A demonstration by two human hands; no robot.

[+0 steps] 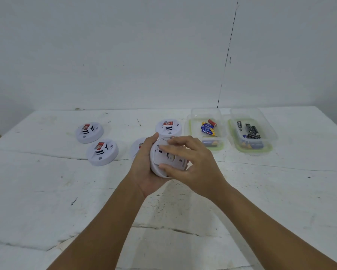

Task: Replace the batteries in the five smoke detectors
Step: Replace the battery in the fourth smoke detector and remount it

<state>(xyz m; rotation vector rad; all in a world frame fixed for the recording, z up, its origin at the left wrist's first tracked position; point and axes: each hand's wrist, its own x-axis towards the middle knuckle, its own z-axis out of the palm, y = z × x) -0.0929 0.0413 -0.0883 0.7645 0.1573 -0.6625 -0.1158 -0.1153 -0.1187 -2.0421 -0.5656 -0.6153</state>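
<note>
Cradling a white smoke detector (pixel 168 158) above the middle of the bench (pixel 46 191), the left hand (pixel 144 168) curls round its left rim, back side up. The right hand (pixel 191 164) pinches the detector's back plate, thumb at 6 o'clock, fingers at 12. Four more detectors lie beyond, from 10 to 12 o'clock. Two clear tubs at 1 o'clock hold batteries: blue-yellow ones (pixel 208 129) and black ones (pixel 250 130).
</note>
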